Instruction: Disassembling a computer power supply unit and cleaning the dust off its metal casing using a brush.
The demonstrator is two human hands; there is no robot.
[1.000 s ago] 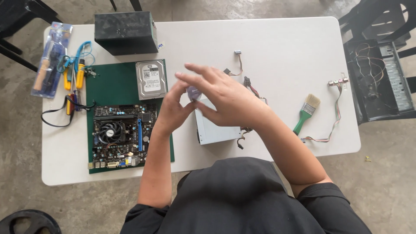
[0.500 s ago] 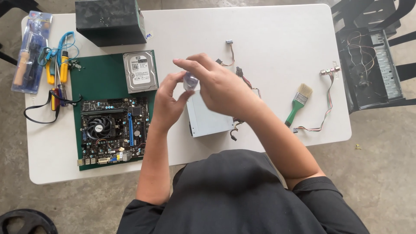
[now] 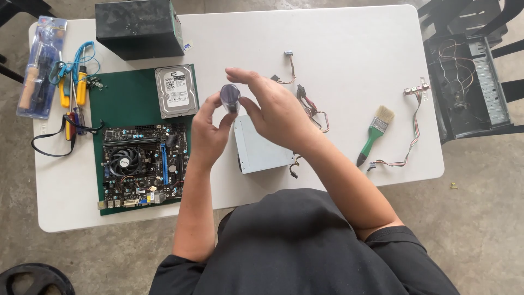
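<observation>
A small dark cylindrical container with a rounded glossy top [image 3: 230,97] is raised above the white rectangular counter [image 3: 349,49], pinched between both hands. The left hand [image 3: 207,134] grips it from below, fingers [image 3: 225,121] closed around its lower part, probably to steady it. The right hand [image 3: 275,112] arches over the top, fingers curled against the upper end, as if to twist or pull a cap; I cannot tell how tightly.

Directly beneath lies a grey metal power supply box [image 3: 261,148] with loose cables. Left of the hands, a silver hard drive [image 3: 174,90] and a black motherboard with a fan [image 3: 143,164] rest on a green mat [image 3: 123,104]. A green-handled paintbrush [image 3: 375,134] lies to the right.
</observation>
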